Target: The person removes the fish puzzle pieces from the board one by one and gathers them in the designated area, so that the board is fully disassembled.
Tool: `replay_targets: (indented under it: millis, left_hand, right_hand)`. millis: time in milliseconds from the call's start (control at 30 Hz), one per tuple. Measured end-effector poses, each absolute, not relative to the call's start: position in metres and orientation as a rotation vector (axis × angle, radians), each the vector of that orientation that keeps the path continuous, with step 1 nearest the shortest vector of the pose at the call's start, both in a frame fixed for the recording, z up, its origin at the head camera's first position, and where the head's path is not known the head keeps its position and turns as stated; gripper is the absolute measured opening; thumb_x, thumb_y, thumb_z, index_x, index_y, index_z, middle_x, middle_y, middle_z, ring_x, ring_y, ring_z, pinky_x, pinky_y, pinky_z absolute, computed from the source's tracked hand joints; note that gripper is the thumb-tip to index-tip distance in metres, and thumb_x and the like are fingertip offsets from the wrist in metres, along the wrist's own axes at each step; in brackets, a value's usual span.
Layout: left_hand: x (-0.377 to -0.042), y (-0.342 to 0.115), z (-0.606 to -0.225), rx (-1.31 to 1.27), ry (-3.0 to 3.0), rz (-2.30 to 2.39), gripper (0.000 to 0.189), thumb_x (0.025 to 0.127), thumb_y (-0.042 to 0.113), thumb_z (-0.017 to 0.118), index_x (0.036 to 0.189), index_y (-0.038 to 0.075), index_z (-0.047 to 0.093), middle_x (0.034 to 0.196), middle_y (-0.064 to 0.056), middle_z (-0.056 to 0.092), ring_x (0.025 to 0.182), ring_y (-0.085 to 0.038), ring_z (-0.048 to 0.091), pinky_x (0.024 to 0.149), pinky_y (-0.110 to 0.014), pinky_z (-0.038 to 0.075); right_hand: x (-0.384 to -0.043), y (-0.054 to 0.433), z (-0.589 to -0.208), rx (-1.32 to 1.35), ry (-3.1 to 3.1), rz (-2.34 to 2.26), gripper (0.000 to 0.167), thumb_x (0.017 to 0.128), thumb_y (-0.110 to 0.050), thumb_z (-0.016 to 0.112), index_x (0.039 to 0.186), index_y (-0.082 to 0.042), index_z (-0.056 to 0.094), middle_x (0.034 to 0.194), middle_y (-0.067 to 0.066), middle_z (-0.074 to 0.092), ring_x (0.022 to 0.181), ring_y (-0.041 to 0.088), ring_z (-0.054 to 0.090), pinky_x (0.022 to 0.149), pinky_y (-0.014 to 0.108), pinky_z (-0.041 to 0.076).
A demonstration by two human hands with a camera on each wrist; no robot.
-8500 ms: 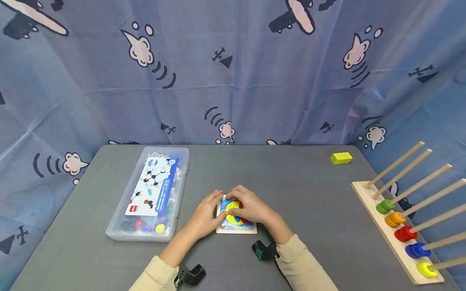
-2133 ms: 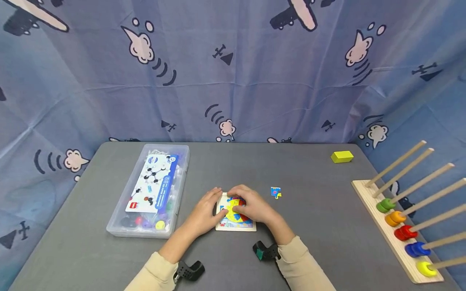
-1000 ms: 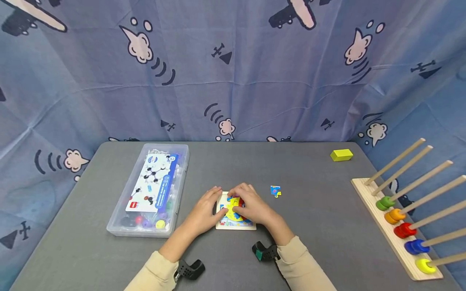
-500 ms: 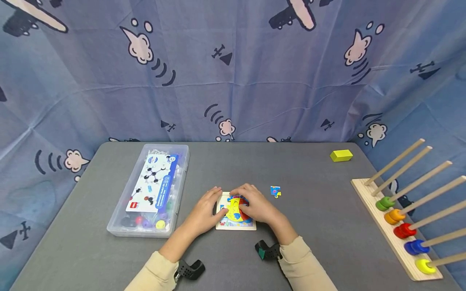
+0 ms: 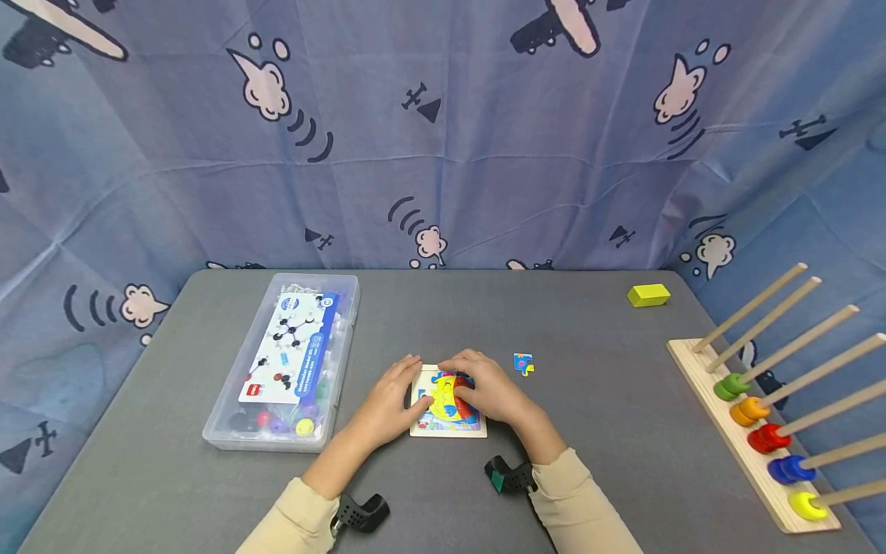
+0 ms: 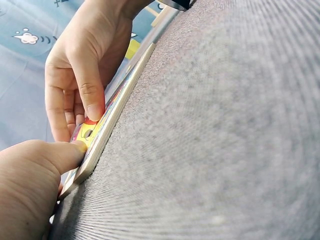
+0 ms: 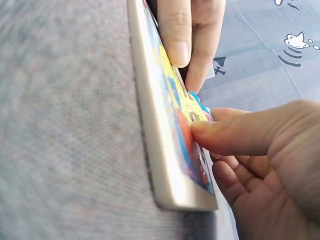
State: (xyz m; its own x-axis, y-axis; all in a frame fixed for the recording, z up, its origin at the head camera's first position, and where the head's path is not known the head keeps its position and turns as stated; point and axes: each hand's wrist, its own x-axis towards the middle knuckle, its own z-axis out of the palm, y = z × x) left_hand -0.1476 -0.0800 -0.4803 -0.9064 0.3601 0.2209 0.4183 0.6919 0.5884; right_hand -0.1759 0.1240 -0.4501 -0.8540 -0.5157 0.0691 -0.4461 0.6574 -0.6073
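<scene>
A small wooden jigsaw puzzle board with a yellow and red picture lies flat on the grey table in front of the person. My left hand grips it at the left side, thumb over its face. Over the upper right part, my right hand pinches a puzzle piece between thumb and fingers; in the right wrist view its blue edge stands up from the picture. Part of the picture is hidden beneath the right fingers. A loose blue puzzle piece lies right of the board.
A clear plastic case with a molecular model label stands on the left. At the back right sits a yellow block. A wooden peg stand with coloured rings runs along the right edge. A patterned curtain hangs behind the table.
Since the oldest frame, a blue puzzle piece has come to lie right of the board. In the last second, my right hand has shifted slightly right; my left hand has stayed put.
</scene>
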Motion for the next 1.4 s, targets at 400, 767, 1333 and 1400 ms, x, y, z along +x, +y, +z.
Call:
replay_targets:
  millis: [400,767,1333,1400]
  left_hand:
    - [-0.149,-0.079,-0.481,-0.643,-2.808,-0.993,0.057,0.087,0.026,0.066,0.133,-0.004,0.05,0.141,-0.017,0.048,0.135,-0.031,0.04,0.113,-0.047,0.033]
    - [-0.148,-0.079,-0.479,-0.643,-2.82,-0.991,0.058,0.088,0.028,0.066,0.134,-0.004,0.05,0.141,-0.017,0.048,0.136,-0.032,0.039,0.112,-0.048,0.034]
    - [-0.147,-0.078,-0.479,-0.642,-2.786,-0.988,0.057,0.086,0.024,0.067,0.131,-0.006,0.051,0.139,-0.019,0.05,0.133,-0.034,0.042,0.111,-0.048,0.036]
    - [-0.148,-0.078,-0.479,-0.647,-2.781,-0.985,0.057,0.086,0.024,0.067,0.131,-0.006,0.051,0.138,-0.019,0.05,0.133,-0.034,0.042,0.111,-0.048,0.036]
  right_hand:
    - [-0.175,0.125,-0.449,-0.749,2.763,-0.959,0.036,0.084,-0.004,0.067,0.12,-0.007,0.065,0.111,0.004,0.059,0.101,0.019,0.055,0.09,0.038,0.05]
    - [-0.177,0.133,-0.447,-0.81,2.776,-0.996,0.033,0.084,-0.004,0.068,0.117,-0.008,0.065,0.111,0.003,0.059,0.096,0.017,0.055,0.083,0.033,0.052]
    - [-0.186,0.182,-0.435,-0.79,2.761,-1.034,0.031,0.084,0.0,0.066,0.114,-0.007,0.066,0.11,0.007,0.06,0.094,0.02,0.055,0.08,0.038,0.051]
    - [-0.187,0.19,-0.435,-0.741,2.761,-1.04,0.031,0.085,-0.001,0.066,0.115,-0.008,0.066,0.11,0.007,0.06,0.093,0.019,0.054,0.079,0.037,0.05]
